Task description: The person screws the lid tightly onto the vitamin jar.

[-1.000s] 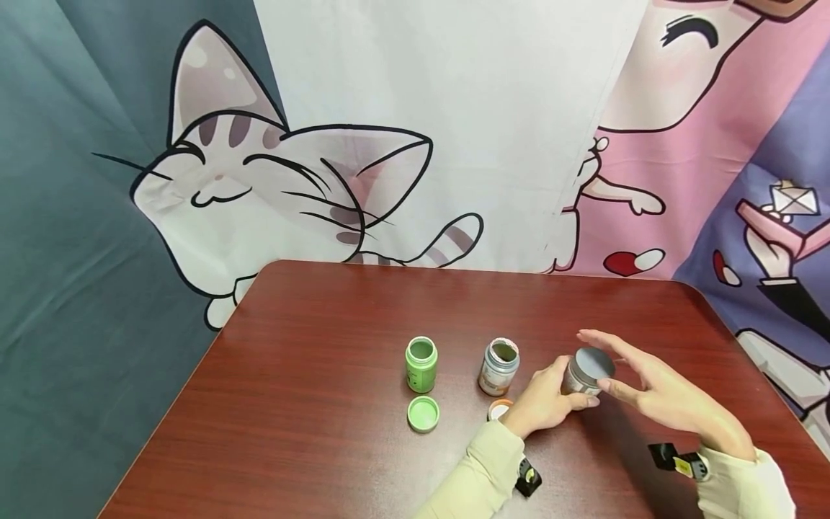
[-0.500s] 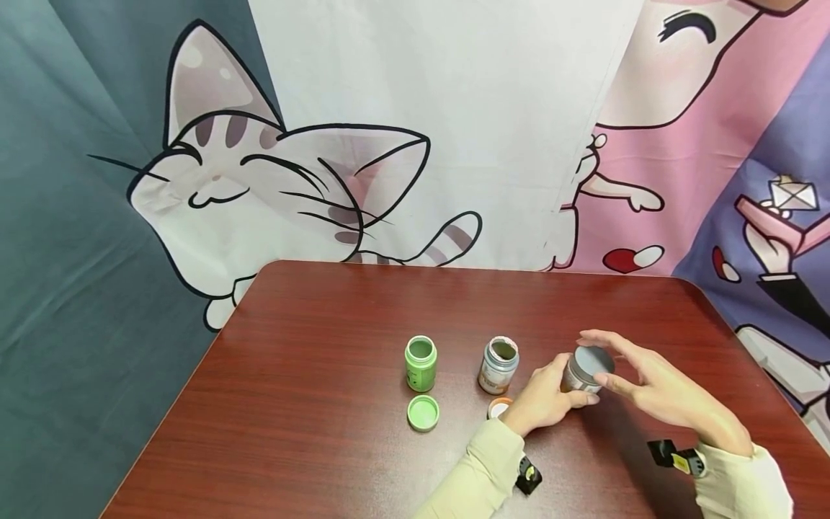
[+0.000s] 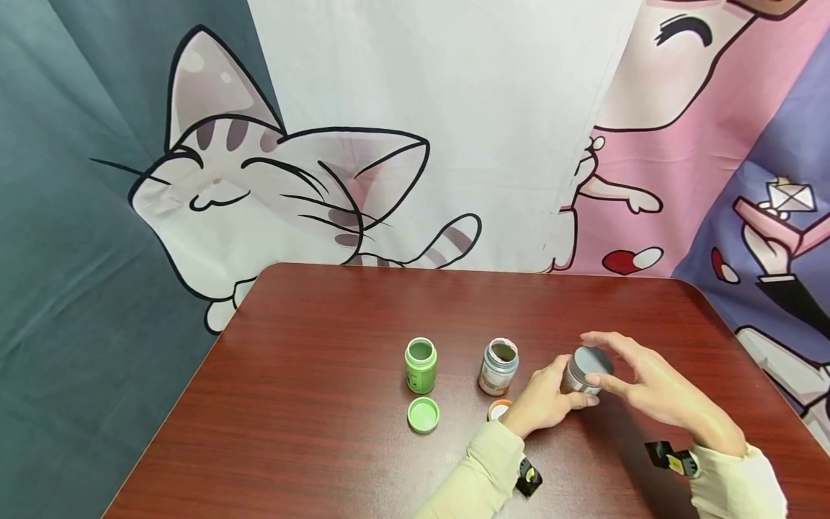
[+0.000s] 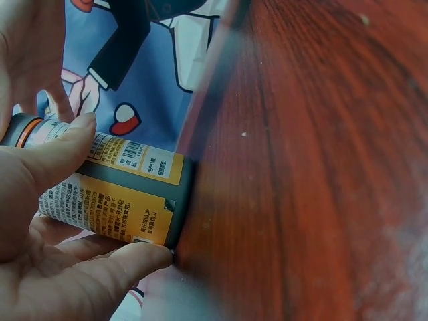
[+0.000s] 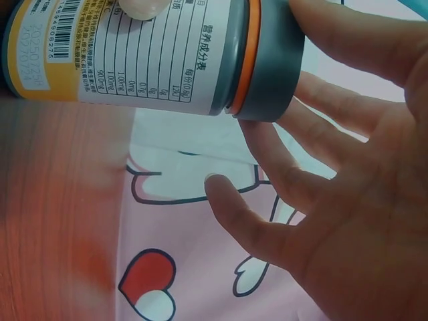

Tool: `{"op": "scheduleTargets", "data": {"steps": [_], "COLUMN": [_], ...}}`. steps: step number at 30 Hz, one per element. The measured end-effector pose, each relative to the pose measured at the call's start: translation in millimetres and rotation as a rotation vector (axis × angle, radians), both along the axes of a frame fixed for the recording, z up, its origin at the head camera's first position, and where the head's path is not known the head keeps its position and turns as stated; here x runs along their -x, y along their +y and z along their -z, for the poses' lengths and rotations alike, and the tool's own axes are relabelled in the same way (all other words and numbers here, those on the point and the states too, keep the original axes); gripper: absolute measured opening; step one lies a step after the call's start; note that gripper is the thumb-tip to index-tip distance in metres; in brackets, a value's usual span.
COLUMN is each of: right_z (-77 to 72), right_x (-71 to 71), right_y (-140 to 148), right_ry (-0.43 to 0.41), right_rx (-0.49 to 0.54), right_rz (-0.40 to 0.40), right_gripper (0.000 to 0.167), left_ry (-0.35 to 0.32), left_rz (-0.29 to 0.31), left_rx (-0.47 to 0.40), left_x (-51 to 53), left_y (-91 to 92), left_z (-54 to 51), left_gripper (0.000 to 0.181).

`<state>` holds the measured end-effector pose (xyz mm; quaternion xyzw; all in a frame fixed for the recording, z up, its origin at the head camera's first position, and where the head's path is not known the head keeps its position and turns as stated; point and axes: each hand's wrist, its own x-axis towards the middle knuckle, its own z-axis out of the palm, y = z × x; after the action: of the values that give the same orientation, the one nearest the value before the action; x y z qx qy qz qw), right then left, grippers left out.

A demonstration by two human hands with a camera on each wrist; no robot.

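The jar (image 4: 134, 184) is stood on the table (image 3: 311, 396), with its long axis pointed upward and its base seemingly rested on the wood. The body of the jar is gripped by the left hand (image 3: 545, 400) from the left and near side, with the thumb laid across the front. The lid (image 3: 591, 358) is held by the right hand (image 3: 655, 389) from the jar's right: the thumb is placed at the near rim, the other fingers are spread rather wide round the far side, and the little finger is lifted apart. How firmly the lid is pressed cannot be told. Neither hand can be called nearer, since the jar is touched by both, low by the left and high by the right. To the left of the jar, a second jar (image 3: 498, 371) without lid and a partly covered orange cap (image 3: 499, 409) are seen near; farther left, a green jar (image 3: 421, 367) and a green cap (image 3: 424, 414) are placed. Behind the jar, the far table edge is well apart; above it, room seems to be left. At the jar's right, the side edge is found beyond the right hand.
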<state>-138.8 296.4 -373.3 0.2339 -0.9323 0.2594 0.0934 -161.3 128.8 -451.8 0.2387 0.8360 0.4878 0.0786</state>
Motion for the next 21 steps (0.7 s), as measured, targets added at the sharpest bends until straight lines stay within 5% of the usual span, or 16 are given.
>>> {"op": "scheduleTargets", "data": {"steps": [21], "right_z": [6.4], "right_x": [2.9], "right_y": [-5.6], "right_ry": [0.025], "right_rx": [-0.034], "right_rz": [0.099], "right_gripper": [0.053], "left_ry": [0.005], "left_rz": [0.005], "left_rx": [-0.012], "left_x": [0.4], "left_y": [-0.7], "left_z": [0.7], "left_gripper": [0.056]}}
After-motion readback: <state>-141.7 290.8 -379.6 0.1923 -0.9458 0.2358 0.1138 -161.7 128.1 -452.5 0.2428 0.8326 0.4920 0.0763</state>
